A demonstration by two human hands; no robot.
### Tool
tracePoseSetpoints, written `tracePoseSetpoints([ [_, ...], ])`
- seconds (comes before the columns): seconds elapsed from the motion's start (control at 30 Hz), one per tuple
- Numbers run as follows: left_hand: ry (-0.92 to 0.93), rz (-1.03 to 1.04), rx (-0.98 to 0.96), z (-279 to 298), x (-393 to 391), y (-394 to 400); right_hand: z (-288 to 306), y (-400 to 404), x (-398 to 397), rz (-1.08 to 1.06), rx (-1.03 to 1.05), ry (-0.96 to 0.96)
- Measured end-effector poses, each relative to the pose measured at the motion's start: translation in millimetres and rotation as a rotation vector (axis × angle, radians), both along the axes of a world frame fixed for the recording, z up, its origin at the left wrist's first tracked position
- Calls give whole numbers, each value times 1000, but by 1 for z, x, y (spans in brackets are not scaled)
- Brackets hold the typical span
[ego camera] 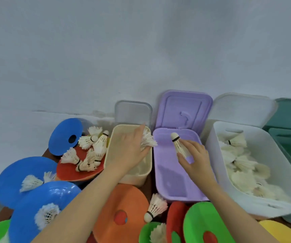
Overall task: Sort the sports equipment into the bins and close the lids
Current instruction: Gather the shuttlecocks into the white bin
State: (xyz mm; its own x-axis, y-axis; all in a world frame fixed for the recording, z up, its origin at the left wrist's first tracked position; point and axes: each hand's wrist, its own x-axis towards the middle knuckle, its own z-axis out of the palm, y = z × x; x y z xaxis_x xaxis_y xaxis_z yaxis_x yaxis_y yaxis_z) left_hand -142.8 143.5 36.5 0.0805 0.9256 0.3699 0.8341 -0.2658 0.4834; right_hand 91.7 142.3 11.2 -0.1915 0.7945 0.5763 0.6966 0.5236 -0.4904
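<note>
I am in the middle of sorting, with a shuttlecock in each of my hands. My left hand (129, 151) is curled over the cream bin (113, 146), fingers closed round a shuttlecock (148, 140) whose feathers stick out toward my right hand. My right hand (194, 157) hovers above the purple bin (174, 186) and pinches a second shuttlecock (177, 143) by its skirt, cork pointing away from me. The white bin (214, 155), just right of my right hand, already holds a heap of shuttlecocks, so I judge that both of mine belong there; the next move calls for carrying them rightward across the purple bin and letting go above that heap. All the lids I can see stand open against the wall (141, 50) beyond my hands, so closing comes later. Much is left: loose shuttlecocks lie on the red disc (67, 170) left of my left hand, on the blue discs (9, 179), and one (154, 207) lies between my forearms beside the orange disc (129, 200). The table is nearly hidden under the clutter; a dark brown strip shows between the bins. The wall is plain and pale.
</note>
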Motion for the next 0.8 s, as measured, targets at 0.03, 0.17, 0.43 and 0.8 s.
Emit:
tracePoseSetpoints([
  [0.03,-10,-20,6,4,20,3,3,2,19,-7,11,3],
  [0.17,-63,-88,16,16,105,11,11,5,91,-83,25,31],
  [0.43,-174,-203,-52,15,244,32,12,7,214,-231,-10,100],
  [0.8,-67,-243,-134,-9,325,75,-5,34,263,-361,-240,70],
])
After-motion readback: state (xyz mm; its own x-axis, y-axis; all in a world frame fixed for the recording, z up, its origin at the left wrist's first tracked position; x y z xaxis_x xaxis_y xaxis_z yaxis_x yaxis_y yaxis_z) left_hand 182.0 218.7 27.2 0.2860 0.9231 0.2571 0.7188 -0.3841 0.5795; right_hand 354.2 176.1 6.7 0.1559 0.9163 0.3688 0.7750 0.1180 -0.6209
